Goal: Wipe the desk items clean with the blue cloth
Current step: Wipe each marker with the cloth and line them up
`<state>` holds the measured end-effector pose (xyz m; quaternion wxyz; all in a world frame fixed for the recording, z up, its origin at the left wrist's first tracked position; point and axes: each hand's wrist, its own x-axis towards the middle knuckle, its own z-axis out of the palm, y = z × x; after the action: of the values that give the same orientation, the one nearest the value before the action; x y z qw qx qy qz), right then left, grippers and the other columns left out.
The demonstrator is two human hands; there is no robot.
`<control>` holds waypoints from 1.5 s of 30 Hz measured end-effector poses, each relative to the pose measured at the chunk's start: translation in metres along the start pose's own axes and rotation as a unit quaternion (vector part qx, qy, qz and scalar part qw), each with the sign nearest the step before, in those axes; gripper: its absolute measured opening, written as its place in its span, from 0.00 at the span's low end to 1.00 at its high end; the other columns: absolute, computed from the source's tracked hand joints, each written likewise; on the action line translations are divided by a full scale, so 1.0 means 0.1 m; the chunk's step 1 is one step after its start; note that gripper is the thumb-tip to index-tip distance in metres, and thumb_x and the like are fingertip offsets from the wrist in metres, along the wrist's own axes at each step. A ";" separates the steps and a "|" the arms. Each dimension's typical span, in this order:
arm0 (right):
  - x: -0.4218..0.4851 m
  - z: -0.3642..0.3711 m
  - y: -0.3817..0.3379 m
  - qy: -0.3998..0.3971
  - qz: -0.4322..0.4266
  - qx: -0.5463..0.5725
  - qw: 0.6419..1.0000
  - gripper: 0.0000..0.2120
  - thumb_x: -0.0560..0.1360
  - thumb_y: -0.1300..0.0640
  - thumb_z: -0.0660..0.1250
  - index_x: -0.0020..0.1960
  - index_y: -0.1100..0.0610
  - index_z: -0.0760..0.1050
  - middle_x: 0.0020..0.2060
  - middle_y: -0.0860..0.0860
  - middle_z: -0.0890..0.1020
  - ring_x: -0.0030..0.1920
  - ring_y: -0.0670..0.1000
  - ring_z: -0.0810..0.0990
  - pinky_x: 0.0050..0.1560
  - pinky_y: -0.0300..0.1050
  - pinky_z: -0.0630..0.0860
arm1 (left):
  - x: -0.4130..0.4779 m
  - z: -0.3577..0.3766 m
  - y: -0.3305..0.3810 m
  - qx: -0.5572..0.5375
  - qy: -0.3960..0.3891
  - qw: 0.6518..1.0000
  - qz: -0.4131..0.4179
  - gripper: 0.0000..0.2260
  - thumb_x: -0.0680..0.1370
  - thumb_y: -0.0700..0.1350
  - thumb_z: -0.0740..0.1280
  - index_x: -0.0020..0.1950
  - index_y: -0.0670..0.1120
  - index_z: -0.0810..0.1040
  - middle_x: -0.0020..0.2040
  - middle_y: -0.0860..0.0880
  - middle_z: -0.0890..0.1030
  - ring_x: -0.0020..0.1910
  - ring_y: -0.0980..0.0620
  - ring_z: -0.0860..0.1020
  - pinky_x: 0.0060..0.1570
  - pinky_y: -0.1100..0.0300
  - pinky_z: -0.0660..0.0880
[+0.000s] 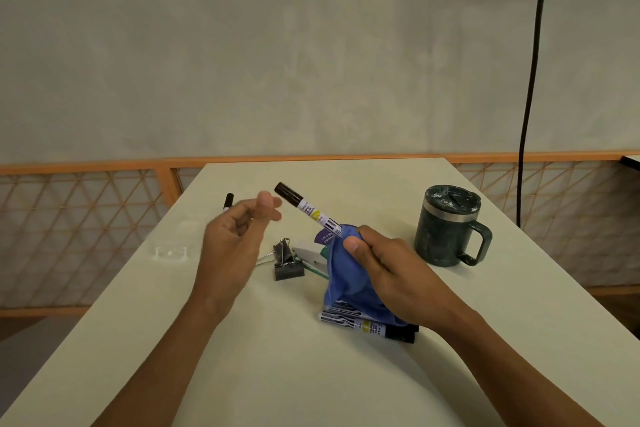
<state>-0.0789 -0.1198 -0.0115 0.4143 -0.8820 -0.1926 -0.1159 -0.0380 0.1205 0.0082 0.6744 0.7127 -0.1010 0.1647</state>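
Presently, inspection runs from the desk's left side to its right. A small black-capped pen (228, 202) lies near the far left edge of the desk (277, 374), well apart from the rest. Nearer, a faint clear plastic piece (170, 252) rests on the surface; its nature cannot be told.

The left hand (235, 239) is raised above the desk, fingers loosely curled and holding nothing, just beside the cap end of the marker (304, 210). It is motion-blurred.

Below it stand a black binder clip (286, 262) and a white stapler (311, 253), touching or nearly so, the stapler partly hidden by the blue cloth (349, 281).

The right hand (391, 274) is closed around the cloth, which wraps the marker's lower end; the marker projects up and to the left, cap outermost. The cloth hangs down over 2 more markers (367, 324) lying on the desk.

At right stands a dark green lidded mug (446, 229), handle to the right, apart from the hand.

Assessment: the marker appears light, rigid and smooth-barrelled, so likely to slip inside the soft cloth unless pinched firmly. The bare cap end is the sensible hold for the free hand. The cloth is limp and conforms readily.
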 end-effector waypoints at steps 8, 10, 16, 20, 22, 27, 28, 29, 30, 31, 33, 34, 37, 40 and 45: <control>-0.01 0.23 0.02 0.039 -0.022 0.005 0.999 0.26 0.84 0.32 0.50 0.45 0.52 0.70 0.34 0.55 0.74 0.34 0.56 0.70 0.39 0.55 0.71 | -0.21 0.29 -0.05 -0.028 -0.074 0.997 -0.015 0.11 0.80 0.57 0.73 0.51 0.52 0.90 0.48 0.28 0.81 0.45 0.46 0.77 0.42 0.68 0.79; -0.02 0.25 0.03 0.039 -0.045 -0.020 0.998 0.22 0.84 0.32 0.50 0.43 0.46 0.67 0.33 0.51 0.73 0.34 0.54 0.69 0.37 0.44 0.66 | -0.24 0.30 -0.04 -0.052 -0.066 0.996 -0.027 0.11 0.81 0.56 0.72 0.49 0.50 0.90 0.45 0.35 0.83 0.43 0.52 0.78 0.41 0.68 0.78; -0.01 0.28 0.17 0.081 -0.121 -0.101 0.984 0.18 0.87 0.45 0.55 0.46 0.53 0.76 0.34 0.41 0.72 0.37 0.41 0.71 0.41 0.29 0.65 | -0.21 0.29 -0.03 -0.064 -0.064 0.995 -0.038 0.12 0.81 0.53 0.72 0.49 0.45 0.89 0.39 0.51 0.84 0.35 0.58 0.75 0.38 0.65 0.75; -0.01 0.28 0.16 0.105 -0.148 -0.145 0.973 0.13 0.85 0.51 0.57 0.47 0.51 0.76 0.39 0.43 0.77 0.38 0.45 0.69 0.40 0.33 0.68 | -0.19 0.29 -0.05 -0.059 -0.068 0.996 -0.028 0.13 0.81 0.50 0.71 0.51 0.42 0.89 0.35 0.57 0.81 0.33 0.60 0.75 0.41 0.69 0.72; -0.02 0.29 0.14 0.116 -0.161 -0.167 0.966 0.17 0.88 0.46 0.54 0.50 0.51 0.77 0.39 0.45 0.80 0.38 0.50 0.72 0.36 0.44 0.73 | -0.19 0.28 -0.03 -0.064 -0.078 0.994 -0.029 0.13 0.81 0.51 0.71 0.51 0.43 0.89 0.36 0.57 0.81 0.33 0.60 0.75 0.41 0.69 0.72; -0.03 0.25 0.19 0.090 -0.124 -0.160 0.975 0.21 0.88 0.39 0.47 0.56 0.50 0.73 0.38 0.46 0.79 0.38 0.53 0.71 0.35 0.46 0.70 | -0.15 0.17 -0.03 -0.022 -0.085 0.996 0.001 0.15 0.82 0.54 0.71 0.50 0.43 0.87 0.38 0.46 0.82 0.37 0.56 0.75 0.43 0.62 0.73; -0.04 0.25 0.21 0.073 -0.102 -0.140 0.982 0.20 0.88 0.39 0.48 0.55 0.50 0.72 0.37 0.45 0.78 0.38 0.53 0.71 0.36 0.47 0.69 | -0.14 0.15 -0.03 -0.007 -0.087 0.996 0.011 0.15 0.82 0.55 0.71 0.50 0.44 0.87 0.38 0.41 0.81 0.37 0.54 0.73 0.42 0.59 0.72; -0.04 0.24 0.22 0.061 -0.085 -0.117 0.988 0.17 0.88 0.41 0.51 0.52 0.51 0.72 0.37 0.45 0.77 0.38 0.53 0.71 0.37 0.46 0.68 | -0.13 0.14 -0.04 0.006 -0.089 0.996 0.018 0.16 0.82 0.57 0.71 0.50 0.44 0.86 0.39 0.37 0.78 0.37 0.50 0.71 0.41 0.56 0.71; -0.03 0.23 0.21 0.058 -0.073 -0.091 0.991 0.14 0.89 0.45 0.54 0.50 0.50 0.72 0.37 0.45 0.75 0.37 0.52 0.71 0.37 0.45 0.67 | -0.13 0.13 -0.04 0.010 -0.091 0.996 0.021 0.16 0.81 0.57 0.70 0.49 0.44 0.86 0.37 0.37 0.76 0.36 0.49 0.69 0.39 0.55 0.69; -0.03 0.20 0.18 0.064 -0.058 -0.062 0.994 0.12 0.89 0.48 0.56 0.49 0.48 0.72 0.37 0.44 0.76 0.37 0.52 0.72 0.37 0.44 0.68 | -0.14 0.13 -0.04 0.010 -0.092 0.995 0.022 0.17 0.81 0.57 0.70 0.48 0.44 0.85 0.35 0.40 0.74 0.35 0.49 0.68 0.37 0.57 0.68; -0.01 0.13 0.12 0.094 -0.016 0.013 0.995 0.09 0.88 0.48 0.59 0.51 0.43 0.75 0.40 0.44 0.81 0.39 0.51 0.78 0.39 0.45 0.74 | -0.15 0.14 -0.05 0.024 -0.105 0.994 0.027 0.19 0.82 0.59 0.70 0.49 0.43 0.84 0.34 0.39 0.70 0.34 0.45 0.65 0.35 0.55 0.66; -0.01 0.10 0.10 0.112 0.006 0.053 0.992 0.08 0.88 0.47 0.60 0.54 0.43 0.77 0.42 0.45 0.83 0.42 0.50 0.81 0.42 0.48 0.78 | -0.15 0.15 -0.06 0.031 -0.116 0.992 0.029 0.19 0.82 0.60 0.70 0.50 0.43 0.84 0.35 0.36 0.71 0.33 0.41 0.65 0.35 0.53 0.66; 0.00 0.03 0.06 0.161 0.055 0.164 0.972 0.08 0.86 0.45 0.63 0.60 0.45 0.78 0.50 0.45 0.86 0.51 0.48 0.86 0.53 0.55 0.84 | -0.19 0.19 -0.07 0.020 -0.154 0.988 0.013 0.16 0.83 0.56 0.70 0.50 0.43 0.83 0.42 0.42 0.86 0.27 0.45 0.66 0.31 0.55 0.69; 0.00 -0.02 -0.02 0.202 0.062 0.222 0.952 0.09 0.86 0.47 0.63 0.58 0.47 0.81 0.50 0.46 0.85 0.52 0.48 0.85 0.53 0.53 0.84 | -0.23 0.25 -0.06 0.014 -0.172 0.985 -0.010 0.15 0.82 0.55 0.71 0.51 0.43 0.81 0.49 0.46 0.88 0.23 0.47 0.65 0.30 0.49 0.69; -0.05 -0.05 -0.05 0.234 0.010 0.230 0.945 0.16 0.87 0.52 0.62 0.71 0.48 0.80 0.67 0.40 0.83 0.69 0.42 0.79 0.66 0.43 0.79 | -0.24 0.28 -0.10 0.040 -0.148 0.988 0.001 0.12 0.77 0.57 0.77 0.50 0.49 0.87 0.41 0.49 0.87 0.41 0.40 0.82 0.51 0.38 0.82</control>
<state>-0.0856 -0.1217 -0.0065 0.6404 -0.7126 -0.1023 -0.2676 -0.0541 0.0917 -0.0112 0.6230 0.7552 -0.1939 0.0623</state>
